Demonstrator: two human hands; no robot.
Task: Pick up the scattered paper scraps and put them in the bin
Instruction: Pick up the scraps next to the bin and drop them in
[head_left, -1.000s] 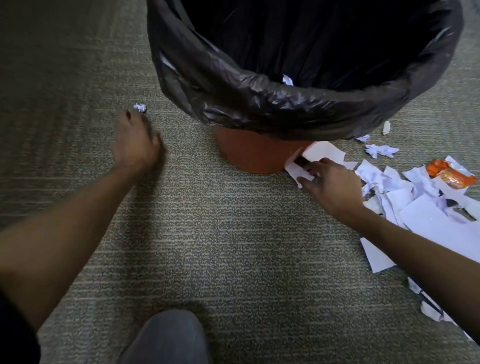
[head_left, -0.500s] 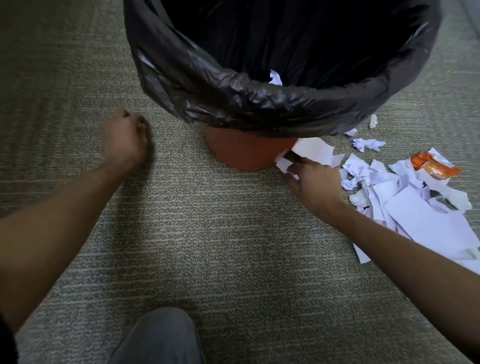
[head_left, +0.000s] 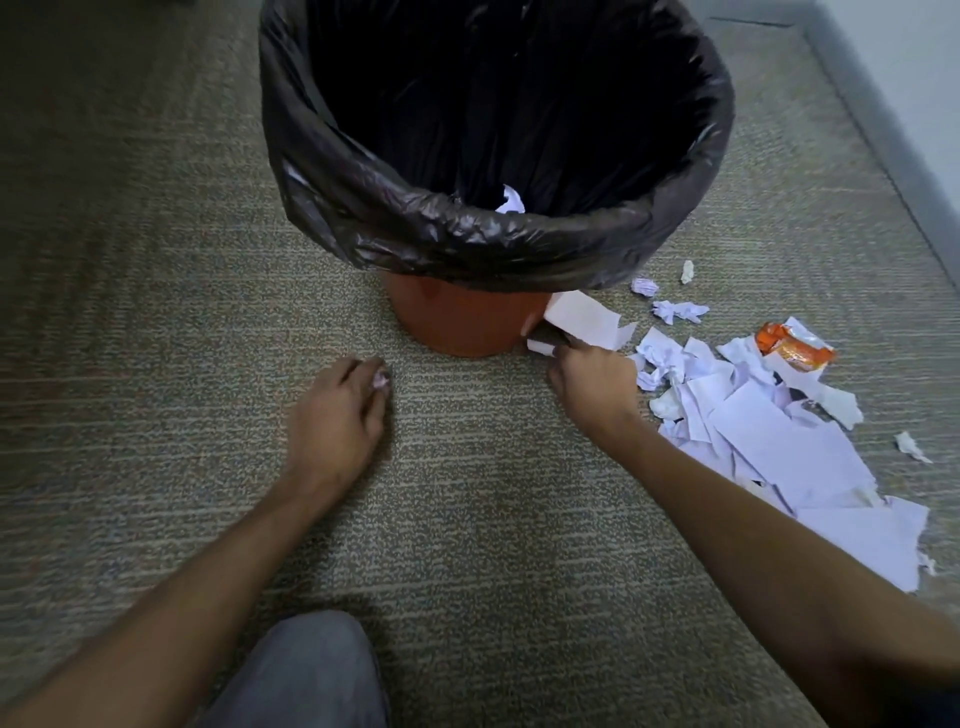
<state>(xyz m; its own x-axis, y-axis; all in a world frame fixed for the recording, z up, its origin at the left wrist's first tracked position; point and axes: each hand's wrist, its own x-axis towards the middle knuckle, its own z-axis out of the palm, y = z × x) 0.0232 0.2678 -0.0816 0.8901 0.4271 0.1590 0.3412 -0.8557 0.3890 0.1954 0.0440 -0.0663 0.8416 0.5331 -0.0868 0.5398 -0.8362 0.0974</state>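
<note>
The left hand (head_left: 335, 415) curls round a small crumpled scrap (head_left: 382, 379), seemingly ready to lift to the bin (head_left: 467, 322) at its one o'clock. The right hand (head_left: 592, 384) pinches a flat paper piece (head_left: 584, 319) at the bin's foot; which sheet is unclear. The scrap heap (head_left: 779, 436) lies at three o'clock on grey carpet (head_left: 156, 312), with a wall (head_left: 914, 78) beyond
</note>
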